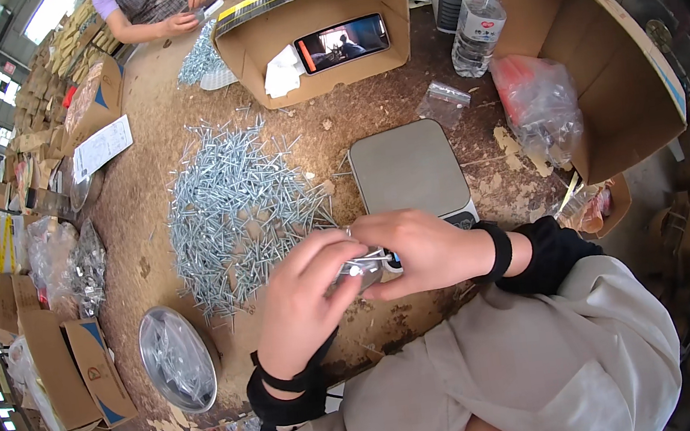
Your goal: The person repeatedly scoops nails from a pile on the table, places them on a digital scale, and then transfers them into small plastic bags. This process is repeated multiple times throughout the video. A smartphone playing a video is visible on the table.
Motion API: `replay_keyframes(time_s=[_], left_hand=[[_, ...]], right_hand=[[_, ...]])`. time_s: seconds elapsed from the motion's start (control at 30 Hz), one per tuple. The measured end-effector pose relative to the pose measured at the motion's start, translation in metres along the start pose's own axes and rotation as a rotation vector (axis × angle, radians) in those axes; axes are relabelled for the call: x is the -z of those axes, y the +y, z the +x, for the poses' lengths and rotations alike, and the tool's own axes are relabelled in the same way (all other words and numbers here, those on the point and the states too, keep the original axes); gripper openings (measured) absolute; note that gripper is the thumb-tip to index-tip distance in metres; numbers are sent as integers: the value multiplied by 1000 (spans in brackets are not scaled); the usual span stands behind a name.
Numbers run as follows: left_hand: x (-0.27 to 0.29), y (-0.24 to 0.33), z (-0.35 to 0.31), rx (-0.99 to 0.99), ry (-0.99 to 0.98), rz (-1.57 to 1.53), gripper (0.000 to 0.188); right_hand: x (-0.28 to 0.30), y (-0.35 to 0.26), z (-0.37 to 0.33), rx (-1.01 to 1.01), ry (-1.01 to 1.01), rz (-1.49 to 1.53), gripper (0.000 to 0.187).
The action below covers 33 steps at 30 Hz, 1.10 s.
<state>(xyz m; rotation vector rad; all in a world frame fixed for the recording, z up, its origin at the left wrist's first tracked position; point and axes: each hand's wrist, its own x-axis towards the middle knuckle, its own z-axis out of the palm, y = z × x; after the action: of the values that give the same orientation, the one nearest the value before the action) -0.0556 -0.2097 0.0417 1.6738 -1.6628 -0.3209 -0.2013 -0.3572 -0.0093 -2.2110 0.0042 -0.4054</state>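
In front of my lap, both hands meet around a small clear plastic bag (366, 271) with a few silvery screws showing in it. My left hand (300, 303) has its fingers curled round the bag's left side. My right hand (427, 248) grips the other side, thumb below and fingers above; its fingertips are partly hidden. Just beyond the left hand spreads a large loose pile of long silvery screws (232, 203). A flat grey digital scale (408, 169) lies beyond the right hand, its front edge partly covered by that hand.
A metal bowl (149, 360) of clear bags stands at left. An open carton (260, 88) holds a phone (341, 44) playing video. Right of it are a water bottle (477, 27) and a larger carton (628, 69). Across the table, a person's hands (187, 15) work near more screws.
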Motion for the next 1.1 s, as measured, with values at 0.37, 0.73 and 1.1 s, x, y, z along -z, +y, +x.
replay_keyframes(time_s=[0.37,0.73,1.1], left_hand=[[-5,-29,-32,57,479,-86,11],[-4,-54,-49,142,582,-144,7],[-13,-49,-44,161,540,-182,7]], right_hand=[[29,15,-12,-87,101,-393,57],[78,15,-38,-104,205,-465,56],[12,6,-115,-218,-78,-490,19]])
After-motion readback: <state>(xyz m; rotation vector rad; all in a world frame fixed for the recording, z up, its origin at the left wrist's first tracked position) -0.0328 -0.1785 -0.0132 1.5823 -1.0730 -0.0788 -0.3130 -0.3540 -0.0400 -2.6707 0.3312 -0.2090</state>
